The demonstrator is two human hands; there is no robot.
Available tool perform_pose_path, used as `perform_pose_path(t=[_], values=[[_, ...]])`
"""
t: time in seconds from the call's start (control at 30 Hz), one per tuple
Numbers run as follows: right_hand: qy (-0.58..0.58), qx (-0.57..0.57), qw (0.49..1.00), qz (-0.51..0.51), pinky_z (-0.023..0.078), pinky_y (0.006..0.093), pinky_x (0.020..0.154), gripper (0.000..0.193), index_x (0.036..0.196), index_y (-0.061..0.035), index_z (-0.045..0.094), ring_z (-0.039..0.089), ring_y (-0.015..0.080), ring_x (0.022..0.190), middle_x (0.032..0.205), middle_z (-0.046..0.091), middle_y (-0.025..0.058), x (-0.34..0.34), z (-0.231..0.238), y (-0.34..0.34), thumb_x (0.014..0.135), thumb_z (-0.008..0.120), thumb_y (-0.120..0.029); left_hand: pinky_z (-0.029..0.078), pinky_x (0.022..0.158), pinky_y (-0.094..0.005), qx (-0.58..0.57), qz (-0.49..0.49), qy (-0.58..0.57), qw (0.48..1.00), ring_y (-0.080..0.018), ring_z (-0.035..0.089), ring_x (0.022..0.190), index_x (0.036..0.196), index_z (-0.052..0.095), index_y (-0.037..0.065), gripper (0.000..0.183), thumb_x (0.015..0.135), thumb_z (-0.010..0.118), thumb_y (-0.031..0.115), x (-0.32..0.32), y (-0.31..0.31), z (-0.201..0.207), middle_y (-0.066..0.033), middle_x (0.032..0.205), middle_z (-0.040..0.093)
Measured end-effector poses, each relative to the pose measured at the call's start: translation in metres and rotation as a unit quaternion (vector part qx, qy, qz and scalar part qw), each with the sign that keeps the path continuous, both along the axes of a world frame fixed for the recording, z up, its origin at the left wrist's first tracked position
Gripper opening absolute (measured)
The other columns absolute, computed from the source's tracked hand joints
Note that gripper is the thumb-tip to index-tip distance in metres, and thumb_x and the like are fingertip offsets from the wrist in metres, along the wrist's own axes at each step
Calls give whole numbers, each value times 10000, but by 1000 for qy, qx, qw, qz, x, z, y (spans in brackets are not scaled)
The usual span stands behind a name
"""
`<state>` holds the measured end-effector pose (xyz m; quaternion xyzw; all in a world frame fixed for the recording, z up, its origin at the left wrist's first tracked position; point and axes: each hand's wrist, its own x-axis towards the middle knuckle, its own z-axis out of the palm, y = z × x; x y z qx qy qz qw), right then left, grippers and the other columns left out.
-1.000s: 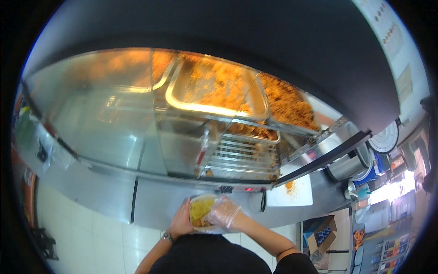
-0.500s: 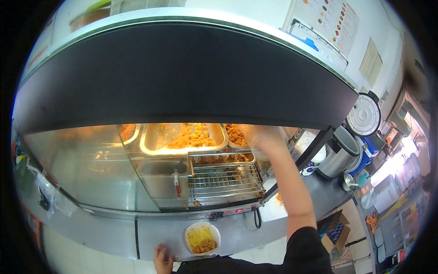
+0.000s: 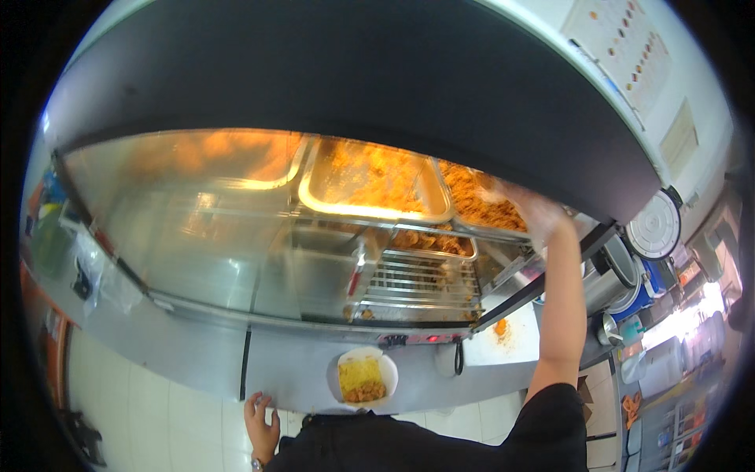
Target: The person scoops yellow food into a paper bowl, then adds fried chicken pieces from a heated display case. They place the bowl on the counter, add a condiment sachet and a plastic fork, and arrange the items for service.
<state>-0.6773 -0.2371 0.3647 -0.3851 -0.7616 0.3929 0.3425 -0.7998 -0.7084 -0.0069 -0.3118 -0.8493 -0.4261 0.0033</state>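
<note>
My right hand [image 3: 532, 211], seemingly in a clear plastic glove, reaches under the dark hood of a heated display case to the right-hand tray of orange-brown fried food [image 3: 481, 200]. Motion smears its fingers, so their hold is unclear. Low on the left, my left hand [image 3: 262, 421] hovers by the counter's front edge, its fingers apart and holding nothing. To its right stands a white paper food box [image 3: 388, 377] on the counter, containing yellow rice [image 3: 360, 376] and brown fried pieces [image 3: 366, 392].
A larger metal tray [image 3: 377, 208] fills the case's middle, above a wire rack [image 3: 425, 282]. Sliding glass [image 3: 197, 252] covers the left side. A white board [image 3: 503, 338] with orange crumbs lies right of the case, near a cooker [image 3: 609, 271] with its lid raised.
The whole view has tilted and shifted. My right hand, earlier at the case's right side beside the trays, is now over the right-hand tray. The food box stays on the counter.
</note>
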Motion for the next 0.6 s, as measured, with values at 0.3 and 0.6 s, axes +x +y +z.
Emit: perform_pose_path(t=[0.3,0.6], values=[[-386,154,773,480,458,375,796,239,963,-102,677,618,303,845,903,651,141,-4,-218,-187,840,592,-289,396,932,-420,-33,-20,-13,999,-330,490,1105,1039,600,57,341,704,625,-5,-6,-16,-4,-141,1164,535],[-439,25,763,473,472,417,798,347,809,-108,701,624,319,818,813,660,131,-20,-248,-181,797,560,-425,405,894,-415,-35,-72,9,997,-331,508,1057,1030,599,60,360,677,639,6,-12,1,2,-129,1140,547]])
